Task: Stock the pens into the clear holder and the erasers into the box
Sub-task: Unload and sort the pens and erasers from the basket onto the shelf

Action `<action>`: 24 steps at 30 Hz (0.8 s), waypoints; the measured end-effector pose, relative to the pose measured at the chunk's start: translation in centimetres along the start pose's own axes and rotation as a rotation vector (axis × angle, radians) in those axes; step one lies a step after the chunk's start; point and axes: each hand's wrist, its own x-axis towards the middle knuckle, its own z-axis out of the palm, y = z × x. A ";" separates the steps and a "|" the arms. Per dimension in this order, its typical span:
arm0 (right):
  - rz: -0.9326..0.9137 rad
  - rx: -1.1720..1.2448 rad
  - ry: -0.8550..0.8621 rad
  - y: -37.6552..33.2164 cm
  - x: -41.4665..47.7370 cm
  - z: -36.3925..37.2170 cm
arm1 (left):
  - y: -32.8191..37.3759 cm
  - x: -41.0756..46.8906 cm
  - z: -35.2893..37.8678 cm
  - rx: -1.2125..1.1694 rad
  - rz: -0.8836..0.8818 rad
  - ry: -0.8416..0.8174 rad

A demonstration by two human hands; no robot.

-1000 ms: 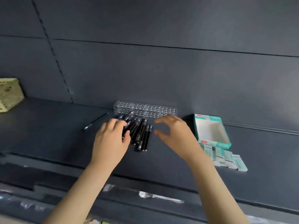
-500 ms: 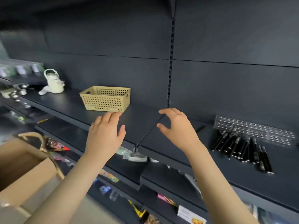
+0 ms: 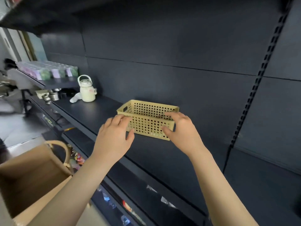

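left hand (image 3: 114,137), right hand (image 3: 183,131): fingers loose, gripping nothing | flanking basket (image 3: 151,123) on shelf (image 3: 99,113), likely set to take it by its ends; contact unclear | pens, holder, erasers, box: out of view

Basket (image 3: 151,128): yellow plastic, matt, walls punched full of round holes. Shelf (image 3: 97,111) under it: dark painted metal by look, smooth, dull sheen. Back panel (image 3: 162,46): same dark matt finish, flat. Slotted upright (image 3: 259,79): black metal. Kettle (image 3: 87,93): cream, glossy, catching light. Cups (image 3: 53,96) beside it: shiny bare metal. Box (image 3: 32,175) at lower left: brown cardboard, matt, slightly rough. Left hand (image 3: 114,137), right hand (image 3: 182,132): bare smooth skin.
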 end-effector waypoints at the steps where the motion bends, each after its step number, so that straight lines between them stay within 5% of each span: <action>1: -0.009 0.001 -0.013 -0.2 1.8 1.1 | -1.2 1.4 0.6 0.005 -0.003 -0.009; 13: 0.023 -0.144 -0.093 0.9 16.2 9.8 | -11.9 15.1 8.9 -0.076 0.017 -0.080; 24: 0.352 -0.211 -0.164 2.6 23.0 17.4 | -16.0 26.9 17.8 -0.278 0.228 -0.251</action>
